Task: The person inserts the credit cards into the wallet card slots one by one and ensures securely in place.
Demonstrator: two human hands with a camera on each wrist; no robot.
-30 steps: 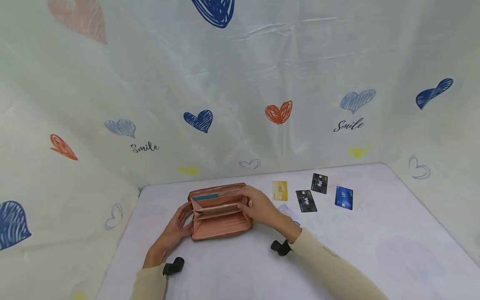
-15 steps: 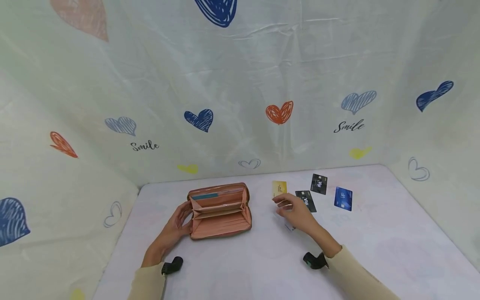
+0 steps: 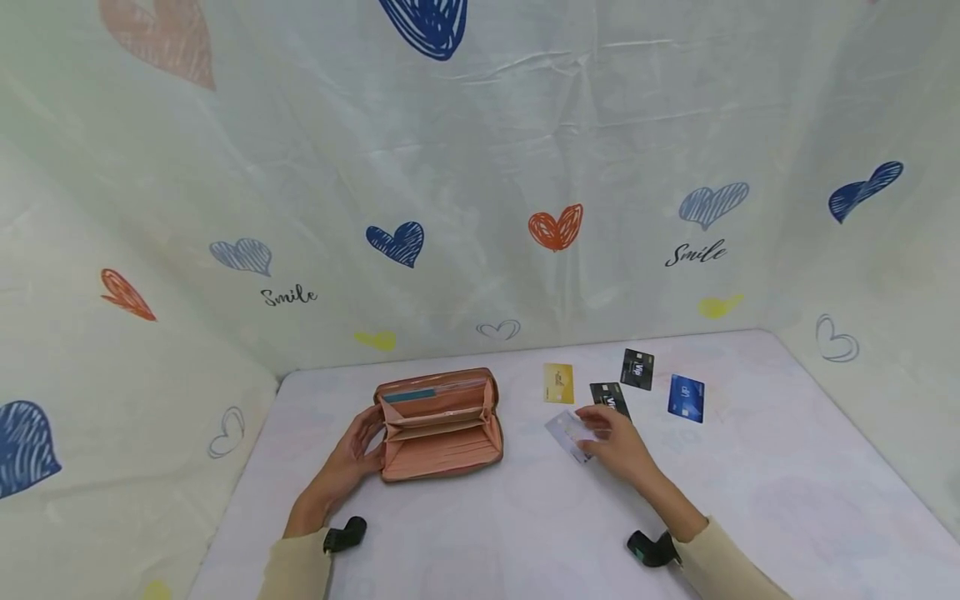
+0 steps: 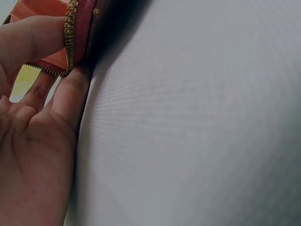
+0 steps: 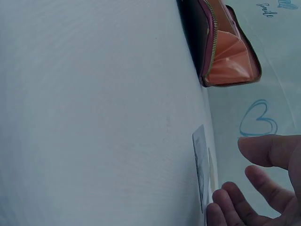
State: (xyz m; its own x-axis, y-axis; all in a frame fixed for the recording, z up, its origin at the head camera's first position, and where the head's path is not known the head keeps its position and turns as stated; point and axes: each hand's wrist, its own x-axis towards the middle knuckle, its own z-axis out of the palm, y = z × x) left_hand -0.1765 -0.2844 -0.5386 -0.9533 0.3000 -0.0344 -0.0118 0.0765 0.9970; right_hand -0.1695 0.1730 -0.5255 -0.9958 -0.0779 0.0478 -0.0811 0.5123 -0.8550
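Observation:
In the head view, a pink zip wallet [image 3: 442,457] stands unzipped on the table, a teal card [image 3: 409,394] in its back pocket. My left hand [image 3: 345,462] holds the wallet's left edge; thumb and fingers bend round the zipped rim [image 4: 70,37] in the left wrist view. Over a pale, whitish card [image 3: 564,432] on the table is my right hand [image 3: 621,446], which covers the card's right part. The right wrist view shows that hand's thumb and fingers [image 5: 270,150] spread apart beside the pale card [image 5: 201,165], with nothing pinched between them.
Beyond my right hand lie a yellow card [image 3: 558,383], two black cards [image 3: 637,368] and a blue card [image 3: 686,397]. One black card is partly hidden by the hand. A heart-printed cloth [image 3: 465,283] rises behind the white table [image 3: 465,542].
My right hand has left the wallet's right side and moved right to the pale card, its fingers apart. The left hand has stayed on the wallet.

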